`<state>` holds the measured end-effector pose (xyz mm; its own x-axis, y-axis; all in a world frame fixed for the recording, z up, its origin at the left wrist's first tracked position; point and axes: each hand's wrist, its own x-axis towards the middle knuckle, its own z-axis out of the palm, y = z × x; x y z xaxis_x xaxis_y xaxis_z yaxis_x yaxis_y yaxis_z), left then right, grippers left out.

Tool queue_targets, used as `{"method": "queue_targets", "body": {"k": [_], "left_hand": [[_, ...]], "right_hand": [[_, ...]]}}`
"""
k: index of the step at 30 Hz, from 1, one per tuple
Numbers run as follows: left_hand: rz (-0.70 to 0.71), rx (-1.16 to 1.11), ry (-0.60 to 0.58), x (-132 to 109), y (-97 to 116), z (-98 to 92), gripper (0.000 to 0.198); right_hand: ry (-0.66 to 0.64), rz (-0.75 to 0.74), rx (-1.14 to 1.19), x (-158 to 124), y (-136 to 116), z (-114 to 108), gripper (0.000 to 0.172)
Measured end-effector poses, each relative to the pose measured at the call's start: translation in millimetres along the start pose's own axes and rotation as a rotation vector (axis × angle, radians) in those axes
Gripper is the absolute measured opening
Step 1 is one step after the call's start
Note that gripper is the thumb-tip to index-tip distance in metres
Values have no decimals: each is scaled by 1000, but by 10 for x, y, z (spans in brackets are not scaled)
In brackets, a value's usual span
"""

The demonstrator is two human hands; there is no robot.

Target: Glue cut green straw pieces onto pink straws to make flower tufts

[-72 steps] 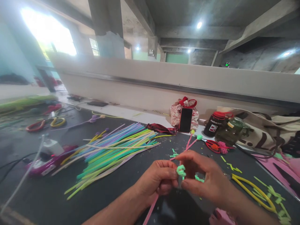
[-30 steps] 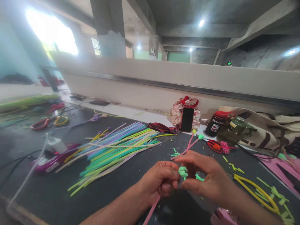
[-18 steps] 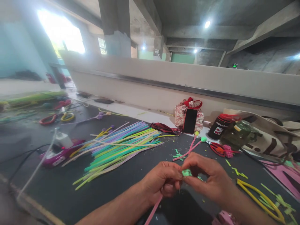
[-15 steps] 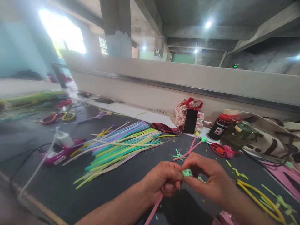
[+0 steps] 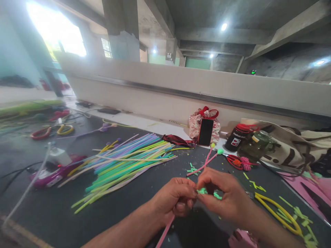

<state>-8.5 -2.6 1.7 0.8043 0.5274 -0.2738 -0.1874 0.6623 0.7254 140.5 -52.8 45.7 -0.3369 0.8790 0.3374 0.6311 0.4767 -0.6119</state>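
Note:
My left hand (image 5: 178,198) is closed around a pink pipe cleaner (image 5: 165,231), whose lower end sticks out below my fist. At the fingertips is a small curled green pipe cleaner piece (image 5: 202,190). My right hand (image 5: 223,193) pinches this green piece from the right, thumb and forefinger touching it. Another bit of green (image 5: 217,196) shows inside the curve of my right hand. Whether the green piece is joined to the pink stem is hidden by my fingers. Just beyond my hands lie pink stems with a green tip (image 5: 220,151) and a yellow tip (image 5: 212,145).
Left of my hands spreads a pile of coloured pipe cleaners (image 5: 129,163). A purple power strip (image 5: 51,175) sits farther left. Yellow-handled pliers (image 5: 279,213), red-handled pliers (image 5: 234,162) and green offcuts (image 5: 301,215) lie right. Behind stand a phone (image 5: 205,132), bottle (image 5: 234,139) and jar (image 5: 256,146).
The whole view has shifted slightly, so things sit farther left. Both hands stay together on the green piece; more green shows inside my right hand.

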Motion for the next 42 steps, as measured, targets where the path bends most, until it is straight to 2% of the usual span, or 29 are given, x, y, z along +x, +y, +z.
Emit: {"method": "queue_targets", "body": {"k": [15, 26, 34, 38, 42], "left_hand": [[40, 14, 1, 3, -18, 15, 6], [21, 119, 76, -5, -7, 18, 10], [35, 156, -29, -24, 22, -8, 13], [103, 261, 76, -42, 12, 16, 27], [139, 402, 190, -52, -3, 50, 15]], "right_hand": [[6, 1, 9, -16, 62, 11, 15], [-26, 52, 31, -17, 94, -20, 10], [-44, 151, 72, -43, 133, -29, 8], [-38, 155, 29, -54, 117, -39, 5], [-26, 142, -47, -65, 93, -44, 7]]}}
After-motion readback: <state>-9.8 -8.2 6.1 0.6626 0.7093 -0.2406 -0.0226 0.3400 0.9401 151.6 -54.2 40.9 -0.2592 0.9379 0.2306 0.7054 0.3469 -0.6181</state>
